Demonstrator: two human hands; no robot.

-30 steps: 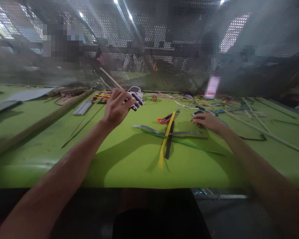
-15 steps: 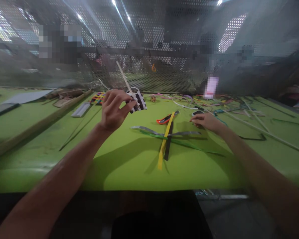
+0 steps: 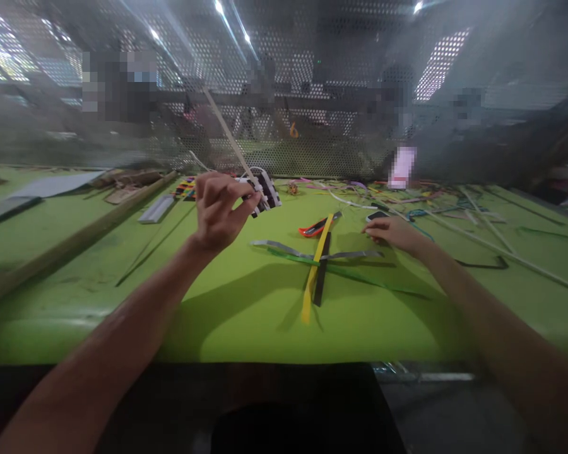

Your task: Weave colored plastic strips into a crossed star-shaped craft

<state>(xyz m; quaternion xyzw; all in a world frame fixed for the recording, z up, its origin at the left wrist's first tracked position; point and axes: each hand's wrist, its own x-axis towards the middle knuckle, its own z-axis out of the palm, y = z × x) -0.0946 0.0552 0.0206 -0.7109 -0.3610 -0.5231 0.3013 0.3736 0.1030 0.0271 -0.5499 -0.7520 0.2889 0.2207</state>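
My left hand (image 3: 222,211) is raised over the table, thumb and fingers pinched on a thin pale strip (image 3: 230,135) that slants up to the left. Directly behind the fingertips is a small black-and-white woven piece (image 3: 269,189) with a thin white loop above it; whether the fingers also touch it I cannot tell. Low over the table on the right, my right hand (image 3: 390,232) has loosely bent fingers and no visible object in them. A dark oval object with a pale rim (image 3: 376,215) lies just beyond its fingers.
Crossed yellow (image 3: 307,296), black, grey and green strips lie mid-table, with an orange-and-black cutter (image 3: 315,227) just behind. A long wooden pole (image 3: 80,236) runs along the left. Coloured strips (image 3: 355,186) litter the back before a perforated screen (image 3: 307,148).
The pale strip's far end has risen up and to the left, and more of its length shows. Both hands stay nearly in place; the view shifts slightly.
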